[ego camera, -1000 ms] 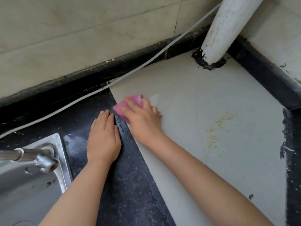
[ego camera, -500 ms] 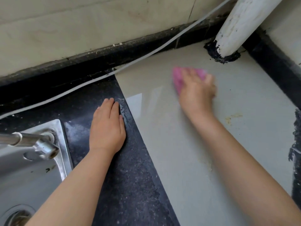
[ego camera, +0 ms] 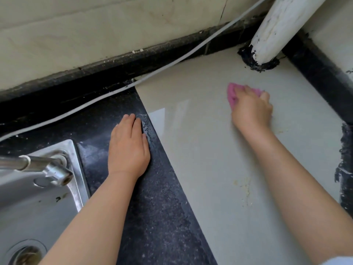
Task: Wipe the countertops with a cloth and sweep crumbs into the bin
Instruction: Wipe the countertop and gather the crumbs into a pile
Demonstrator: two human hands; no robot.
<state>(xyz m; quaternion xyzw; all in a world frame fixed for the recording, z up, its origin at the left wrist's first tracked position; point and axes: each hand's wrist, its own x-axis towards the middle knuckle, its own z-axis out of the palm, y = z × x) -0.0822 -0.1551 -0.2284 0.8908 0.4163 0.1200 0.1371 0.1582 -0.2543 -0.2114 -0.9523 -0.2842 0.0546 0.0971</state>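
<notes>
With the right hand point(ego camera: 251, 109) pressing its fingers point(ego camera: 246, 90) onto the pink cloth point(ego camera: 232, 95) and the left hand point(ego camera: 129, 148) flat, fingers together, a wide stroke risks smearing the yellowish crumbs point(ego camera: 245, 188) (near the forearm) across the counter point(ego camera: 200, 150).

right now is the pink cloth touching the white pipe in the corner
Apart. The head view shows the pink cloth under the right hand, with a bare strip of beige countertop between it and the white pipe.
</notes>
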